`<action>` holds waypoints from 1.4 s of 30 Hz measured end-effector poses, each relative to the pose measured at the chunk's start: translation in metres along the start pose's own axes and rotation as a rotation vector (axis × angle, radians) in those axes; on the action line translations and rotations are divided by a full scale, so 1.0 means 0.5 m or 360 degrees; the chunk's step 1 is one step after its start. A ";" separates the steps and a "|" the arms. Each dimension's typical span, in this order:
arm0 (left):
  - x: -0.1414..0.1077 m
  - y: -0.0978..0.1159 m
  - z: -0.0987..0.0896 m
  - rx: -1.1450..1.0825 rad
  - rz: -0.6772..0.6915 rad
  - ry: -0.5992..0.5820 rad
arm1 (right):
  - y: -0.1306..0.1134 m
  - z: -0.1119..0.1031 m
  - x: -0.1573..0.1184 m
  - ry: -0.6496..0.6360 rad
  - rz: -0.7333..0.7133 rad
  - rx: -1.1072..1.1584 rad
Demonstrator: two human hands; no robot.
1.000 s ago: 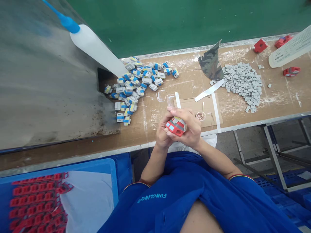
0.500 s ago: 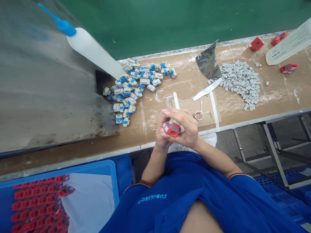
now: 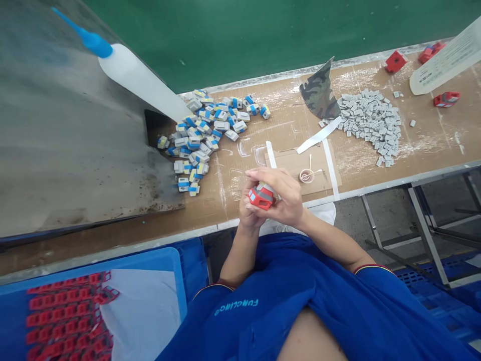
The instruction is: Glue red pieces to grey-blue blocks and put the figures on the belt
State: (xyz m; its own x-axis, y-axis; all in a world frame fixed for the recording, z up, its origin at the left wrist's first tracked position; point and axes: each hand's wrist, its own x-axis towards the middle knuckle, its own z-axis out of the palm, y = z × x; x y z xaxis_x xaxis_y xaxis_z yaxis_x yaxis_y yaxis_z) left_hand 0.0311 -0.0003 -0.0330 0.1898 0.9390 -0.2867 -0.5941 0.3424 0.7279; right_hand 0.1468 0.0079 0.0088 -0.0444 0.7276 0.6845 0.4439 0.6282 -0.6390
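My left hand (image 3: 248,208) cups a small red block model (image 3: 260,196) from below. My right hand (image 3: 280,193) curves over it from above, its fingers reaching across to the left hand. The model has grey and pale blue patches, and my fingers hide part of its top. A heap of white, grey and blue block pieces (image 3: 199,138) lies on the cardboard-covered bench to the upper left. A white glue bottle with a blue nozzle (image 3: 135,80) rests above that heap.
A pile of small grey bricks (image 3: 370,125) lies to the right, beside a camouflage-patterned sheet (image 3: 319,92) and a white strip (image 3: 318,135). A small dish with swabs (image 3: 307,175) sits on cardboard. Red pieces (image 3: 396,61) lie far right. A blue crate of red parts (image 3: 65,318) stands below left.
The view has drifted, so the bench slides left and up in frame. My hands have shifted left with the red model, which has turned slightly between them.
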 end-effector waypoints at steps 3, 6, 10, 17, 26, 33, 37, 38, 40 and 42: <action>-0.002 0.007 0.004 -0.0146 0.0103 -0.0068 | 0.006 0.006 -0.005 -0.0013 0.0045 -0.0005; -0.004 0.017 0.007 -0.0122 0.0089 -0.0050 | 0.010 0.011 -0.004 0.0006 0.0024 0.0052; 0.000 0.016 0.009 -0.0035 0.0001 0.0054 | 0.014 0.017 -0.004 -0.0023 0.0108 0.0077; 0.002 -0.016 0.005 -0.0244 -0.0016 0.0095 | 0.012 0.020 -0.004 -0.0169 0.0278 0.0155; 0.000 -0.017 0.008 -0.0208 -0.0103 0.0221 | -0.001 0.005 0.009 -0.0340 0.0412 -0.0142; -0.002 -0.017 0.004 -0.0284 -0.0042 0.0280 | 0.007 0.006 0.006 -0.0307 0.0320 -0.0165; -0.002 -0.020 -0.001 -0.0226 -0.0019 0.0288 | 0.009 0.008 0.005 -0.0326 0.0313 -0.0217; -0.002 -0.021 -0.002 -0.0228 -0.0017 0.0268 | 0.009 0.008 0.005 -0.0341 0.0326 -0.0224; -0.001 -0.021 -0.002 -0.0252 -0.0043 0.0211 | 0.010 0.009 0.004 -0.0354 0.0335 -0.0225; 0.000 -0.022 -0.002 -0.0257 -0.0080 0.0177 | 0.011 0.009 0.002 -0.0329 0.0313 -0.0215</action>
State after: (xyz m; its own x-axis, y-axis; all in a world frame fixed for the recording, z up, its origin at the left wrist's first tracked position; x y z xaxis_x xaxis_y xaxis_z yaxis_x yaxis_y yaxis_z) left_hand 0.0367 -0.0041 -0.0416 0.1402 0.9084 -0.3940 -0.7054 0.3709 0.6040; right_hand 0.1453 0.0136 0.0044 -0.1210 0.8808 0.4578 0.5765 0.4378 -0.6899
